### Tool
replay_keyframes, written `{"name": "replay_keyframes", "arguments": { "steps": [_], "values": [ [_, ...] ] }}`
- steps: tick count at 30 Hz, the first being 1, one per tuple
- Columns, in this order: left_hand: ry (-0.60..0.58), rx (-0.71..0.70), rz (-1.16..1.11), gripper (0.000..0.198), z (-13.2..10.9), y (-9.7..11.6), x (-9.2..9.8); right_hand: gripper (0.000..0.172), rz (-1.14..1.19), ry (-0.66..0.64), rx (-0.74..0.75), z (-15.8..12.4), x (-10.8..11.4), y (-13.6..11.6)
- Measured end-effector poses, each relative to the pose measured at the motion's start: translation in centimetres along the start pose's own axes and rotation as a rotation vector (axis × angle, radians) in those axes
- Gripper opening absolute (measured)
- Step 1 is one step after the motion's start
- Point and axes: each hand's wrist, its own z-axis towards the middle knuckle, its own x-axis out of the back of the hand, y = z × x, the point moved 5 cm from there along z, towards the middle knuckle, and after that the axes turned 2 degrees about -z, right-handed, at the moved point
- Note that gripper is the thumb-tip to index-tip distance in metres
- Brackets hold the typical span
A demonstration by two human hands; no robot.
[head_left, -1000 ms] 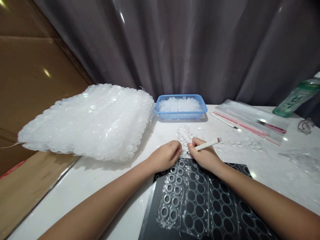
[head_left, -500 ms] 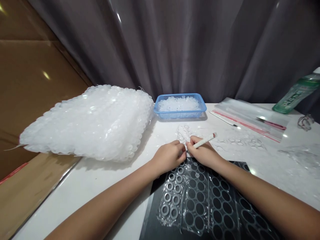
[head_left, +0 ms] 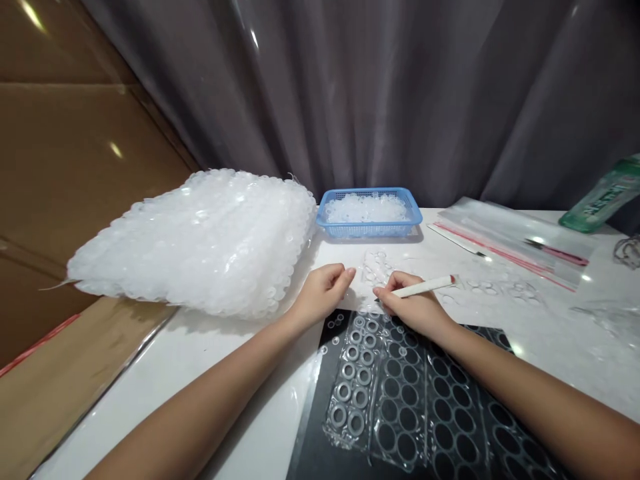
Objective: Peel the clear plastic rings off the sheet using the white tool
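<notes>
Blue plastic basket (head_left: 369, 230) | clear rings (head_left: 367, 209), seemingly silicone | right hand (head_left: 415, 307) holds white tool (head_left: 425, 287)

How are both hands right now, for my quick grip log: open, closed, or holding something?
Left hand: loosely open, fingers half curled, holding nothing visible.
Right hand: closed, holding a white pen-like tool.
</notes>
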Motion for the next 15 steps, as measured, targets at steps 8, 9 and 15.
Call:
{"name": "replay_keyframes", "arguments": {
  "steps": [8,9,15],
  "values": [
    [-0.272,-0.320,0.377,0.014,-1.0,0.3,-2.8,0.018,-0.035,-0.017,-0.059,0.3,-0.5,0.0],
    [-0.278,-0.320,0.397,0.015,-1.1,0.2,-3.0,0.018,-0.037,-0.021,-0.061,0.3,-0.5,-0.1],
    [-0.285,-0.327,0.455,0.021,-1.2,0.3,-3.2,0.019,-0.125,-0.013,-0.026,0.3,-0.5,-0.3]
  ]
}}
